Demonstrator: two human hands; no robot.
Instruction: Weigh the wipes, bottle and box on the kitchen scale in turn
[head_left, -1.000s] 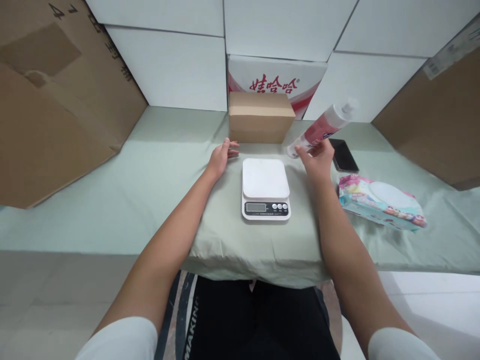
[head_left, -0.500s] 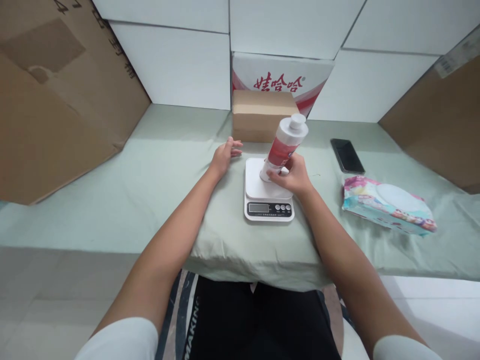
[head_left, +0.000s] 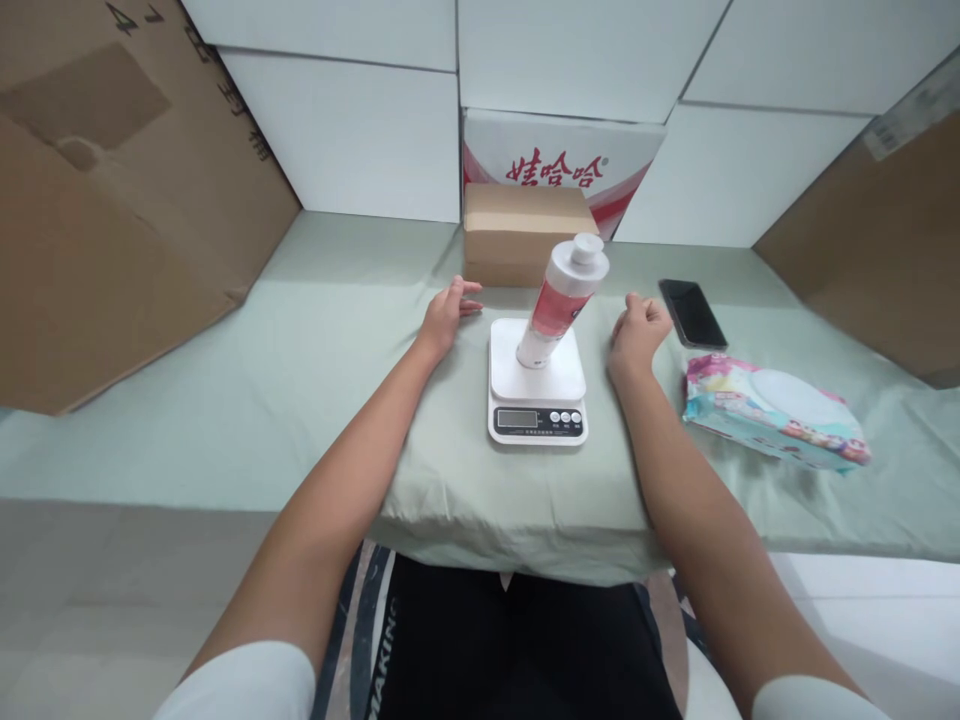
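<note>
green cloth table (head_left: 300, 330): one bottle (head_left: 561, 300) on one scale (head_left: 537, 385), two hands clear

Bare cloth (head_left: 330, 330) leftward — box (head_left: 529, 232) behind, phone (head_left: 691, 312), wipes (head_left: 772, 410) rightward.

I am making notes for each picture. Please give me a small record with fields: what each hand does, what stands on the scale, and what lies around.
left hand: left hand rests flat on the green cloth, left of the scale
right hand: right hand loosely curled, right of the scale, holds nothing
scale: white kitchen scale; display reading too small to tell
on scale: red and white bottle stands on its platform, free of both hands
behind: brown box
right side: black phone, wipes pack
</note>
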